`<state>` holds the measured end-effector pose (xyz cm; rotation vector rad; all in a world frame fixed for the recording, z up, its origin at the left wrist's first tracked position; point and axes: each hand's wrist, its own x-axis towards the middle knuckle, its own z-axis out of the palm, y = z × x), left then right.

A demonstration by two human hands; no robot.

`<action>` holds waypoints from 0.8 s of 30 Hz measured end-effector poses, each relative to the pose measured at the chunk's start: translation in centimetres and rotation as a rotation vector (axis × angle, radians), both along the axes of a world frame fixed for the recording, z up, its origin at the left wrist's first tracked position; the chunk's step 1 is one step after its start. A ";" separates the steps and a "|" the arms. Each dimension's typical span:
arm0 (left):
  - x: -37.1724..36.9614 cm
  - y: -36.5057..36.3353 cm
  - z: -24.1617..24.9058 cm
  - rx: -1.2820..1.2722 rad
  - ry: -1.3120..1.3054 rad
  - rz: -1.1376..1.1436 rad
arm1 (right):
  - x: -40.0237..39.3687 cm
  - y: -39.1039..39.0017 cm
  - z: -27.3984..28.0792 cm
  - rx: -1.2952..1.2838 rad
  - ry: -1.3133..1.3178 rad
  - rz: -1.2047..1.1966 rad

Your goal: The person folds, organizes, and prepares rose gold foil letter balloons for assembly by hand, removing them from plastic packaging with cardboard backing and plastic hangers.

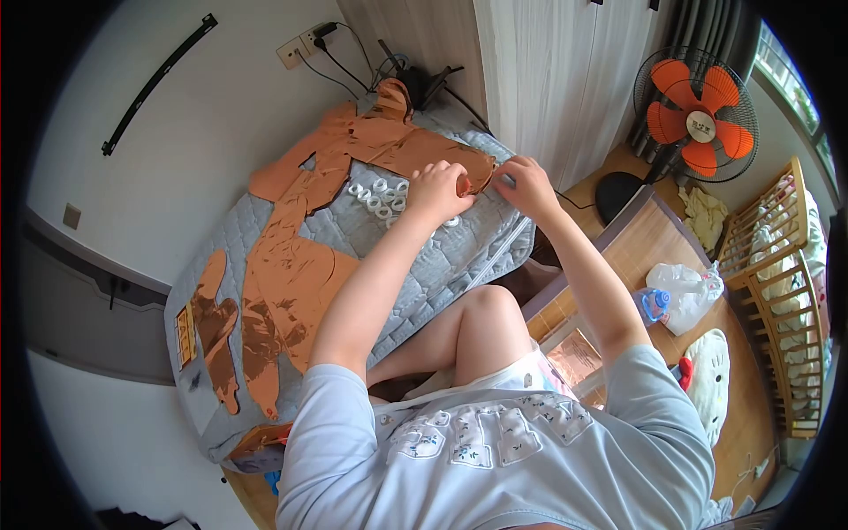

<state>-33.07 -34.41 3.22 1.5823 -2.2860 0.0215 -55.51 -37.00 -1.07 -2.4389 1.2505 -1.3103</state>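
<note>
Flat copper-coloured foil pieces, which look like a deflated foil balloon (415, 152), lie spread over a grey quilted mattress (433, 291). At the near right end of the foil, my left hand (437, 190) is closed, its fingers curled over the edge. Just right of that edge my right hand (528, 184) is pinched, thumb against fingers; whatever it holds is too small to make out. Several small white rings (382, 199) lie on the mattress left of my left hand, partly hidden by it. A separate foil piece (215, 331) lies at the far left.
A standing fan (700, 124) with orange blades is at the right. Beside the mattress is a low wooden table (649, 234); a plastic bag (685, 296) and a blue-capped bottle (654, 305) are near it. Plugged cables (340, 62) run behind the mattress. A wooden rail (777, 327) stands far right.
</note>
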 end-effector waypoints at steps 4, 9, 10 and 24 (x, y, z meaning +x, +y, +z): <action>-0.2 -0.6 0.3 0.065 -0.018 0.011 | 0.0 0.5 0.4 -0.015 0.144 0.011; 0.4 -1.3 0.8 0.205 0.084 -0.003 | 0.2 -0.7 0.9 -0.249 0.434 0.058; 0.5 -1.5 0.8 0.225 0.127 -0.016 | 0.2 -0.9 0.8 -0.250 0.434 0.059; 1.4 -1.5 0.8 0.141 0.125 -0.131 | 0.9 -1.8 2.1 -0.372 0.462 0.116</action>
